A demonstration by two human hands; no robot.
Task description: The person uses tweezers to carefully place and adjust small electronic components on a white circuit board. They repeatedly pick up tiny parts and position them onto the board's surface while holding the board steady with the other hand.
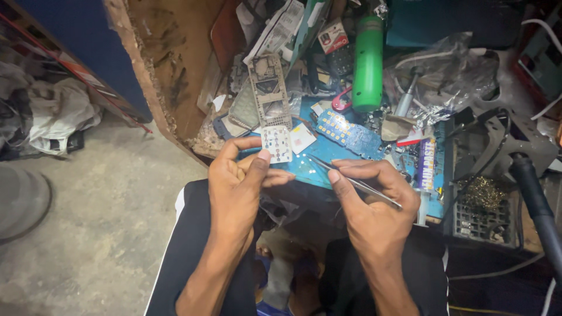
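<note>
My left hand pinches a small white keypad sheet between thumb and fingers, holding it up over the edge of the blue work mat. My right hand grips metal tweezers, whose tips point left toward the keypad sheet and stop a little short of it. A blue phone circuit board with rows of yellow contacts lies on the mat just beyond the tweezers. A grey phone frame stands tilted behind the keypad sheet.
A green cylinder stands at the back of the cluttered bench. A crumpled clear plastic bag, a tube and a black stand with brass wool sit at right. Bare concrete floor lies left.
</note>
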